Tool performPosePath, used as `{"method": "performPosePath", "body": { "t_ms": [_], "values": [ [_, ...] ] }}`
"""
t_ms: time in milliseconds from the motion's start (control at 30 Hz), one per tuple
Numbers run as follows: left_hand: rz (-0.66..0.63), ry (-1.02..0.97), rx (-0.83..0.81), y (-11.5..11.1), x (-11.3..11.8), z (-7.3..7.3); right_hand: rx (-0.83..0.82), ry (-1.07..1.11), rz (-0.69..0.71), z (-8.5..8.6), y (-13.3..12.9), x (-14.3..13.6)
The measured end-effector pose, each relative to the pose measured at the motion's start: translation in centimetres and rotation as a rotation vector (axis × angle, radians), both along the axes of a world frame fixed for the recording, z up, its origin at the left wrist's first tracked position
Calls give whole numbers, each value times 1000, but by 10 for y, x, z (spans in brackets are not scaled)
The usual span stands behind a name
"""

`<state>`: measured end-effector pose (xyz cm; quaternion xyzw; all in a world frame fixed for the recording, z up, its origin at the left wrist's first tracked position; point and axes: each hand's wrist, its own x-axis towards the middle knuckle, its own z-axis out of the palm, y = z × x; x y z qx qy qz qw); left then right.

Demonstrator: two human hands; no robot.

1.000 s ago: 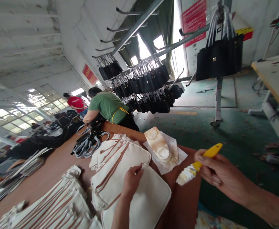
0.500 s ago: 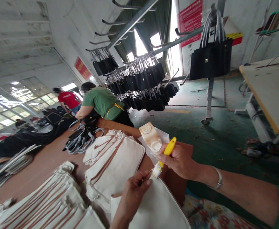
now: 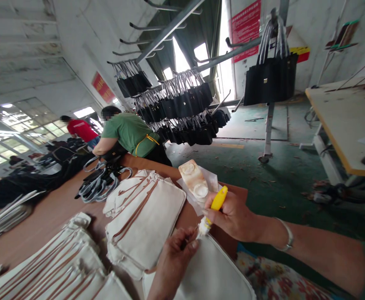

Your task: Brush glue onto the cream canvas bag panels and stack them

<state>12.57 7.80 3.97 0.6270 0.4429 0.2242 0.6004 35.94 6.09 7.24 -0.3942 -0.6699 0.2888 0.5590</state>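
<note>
My right hand [image 3: 229, 214] grips a yellow-handled brush [image 3: 219, 198], its bristles coated in white and pointing down at the edge of a white bag panel [image 3: 215, 271]. My left hand [image 3: 177, 254] pinches that panel's upper edge, close beside the bristles. Just beyond my right hand, a stained container [image 3: 193, 178] with white paste lies on a white sheet [image 3: 212, 181]. Left of my hands, white panels with brown strips [image 3: 151, 221] are stacked, and another row of them [image 3: 54, 266] fills the lower left.
The brown table [image 3: 54, 200] also holds grey-wrapped handles [image 3: 99, 185]. A person in green [image 3: 129, 133] bends over its far side. Black bags [image 3: 185, 100] hang on a rack behind. A pale worktable [image 3: 341, 125] stands at right.
The view has shifted slightly, so the surroundings sit a little further left. The brush handle has tilted slightly in my right hand, its bristles still by the panel edge.
</note>
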Motion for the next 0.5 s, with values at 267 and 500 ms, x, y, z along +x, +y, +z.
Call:
{"method": "performPosePath", "body": {
  "t_ms": [267, 500],
  "values": [
    [198, 207, 447, -40, 13, -9, -176, 164, -164, -19, 6, 20],
    [209, 213, 677, -56, 20, -21, -407, 351, 98, -25, -9, 12]
  ]
}}
